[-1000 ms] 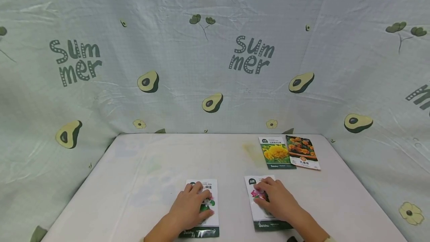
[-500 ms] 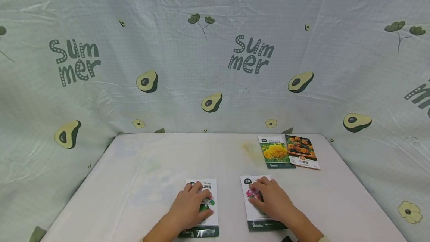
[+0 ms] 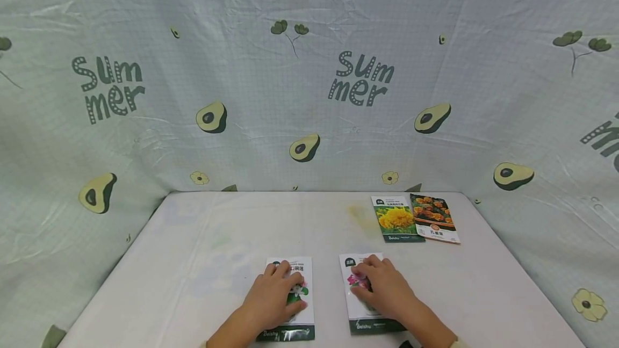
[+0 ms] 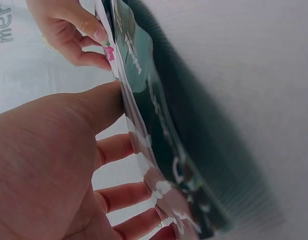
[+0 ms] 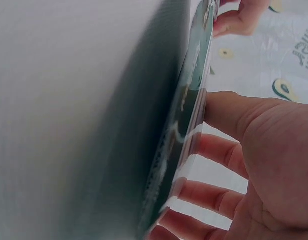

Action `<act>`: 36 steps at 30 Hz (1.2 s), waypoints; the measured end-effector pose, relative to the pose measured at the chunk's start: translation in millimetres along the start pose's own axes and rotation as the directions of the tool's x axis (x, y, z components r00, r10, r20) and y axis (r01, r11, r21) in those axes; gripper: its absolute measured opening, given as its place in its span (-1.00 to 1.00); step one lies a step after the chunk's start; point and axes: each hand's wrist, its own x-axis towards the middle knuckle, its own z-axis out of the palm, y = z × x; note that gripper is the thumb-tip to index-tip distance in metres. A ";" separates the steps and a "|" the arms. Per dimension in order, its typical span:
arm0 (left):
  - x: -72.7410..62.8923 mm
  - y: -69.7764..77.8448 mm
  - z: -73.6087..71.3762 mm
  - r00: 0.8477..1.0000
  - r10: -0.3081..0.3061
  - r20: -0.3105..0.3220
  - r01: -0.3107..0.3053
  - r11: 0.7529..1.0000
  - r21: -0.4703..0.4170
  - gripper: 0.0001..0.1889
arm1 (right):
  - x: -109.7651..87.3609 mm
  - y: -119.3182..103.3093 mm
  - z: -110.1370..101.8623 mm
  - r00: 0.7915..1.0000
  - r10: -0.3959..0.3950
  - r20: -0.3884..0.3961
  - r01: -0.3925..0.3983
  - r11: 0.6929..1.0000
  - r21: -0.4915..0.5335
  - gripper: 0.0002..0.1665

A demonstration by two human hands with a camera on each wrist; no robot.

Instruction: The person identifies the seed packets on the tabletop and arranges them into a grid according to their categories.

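In the head view, my left hand rests on a white seed packet with a dark green lower band, thumb and fingertips spread over its flower picture. To its right, my right hand presses its fingertips on a second white seed packet, which shows a pink flower. A gap of table lies between the two packets. The left wrist view shows the thumb and fingers meeting the packet's face. From the right wrist, the fingers likewise touch the packet's front, and none wrap around it.
Toward the back right of the white table lie two more seed packets: one with a yellow flower and one with orange flowers, which overlap at the edge. Behind the table hangs a pale cloth printed with avocados.
My right hand has slid its packet leftward over the table, narrowing the gap to the left packet. The left hand and its packet have stayed in place.
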 end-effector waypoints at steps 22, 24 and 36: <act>-1.0 2.6 -1.5 1.000 -0.003 -0.015 0.003 1.000 0.012 -0.56 | 3.6 -12.7 6.9 1.000 -0.011 0.003 0.011 1.000 -0.021 -0.45; -0.9 2.4 -1.2 1.000 -0.004 -0.015 0.004 1.000 0.012 -0.56 | 3.6 -12.7 7.3 1.000 -0.013 -0.002 0.013 1.000 -0.023 -0.45; 0.4 4.3 -0.6 1.000 -0.029 -0.002 0.029 0.999 0.026 -0.52 | 2.6 -16.6 7.0 0.999 -0.038 -0.010 0.038 0.999 -0.015 -0.45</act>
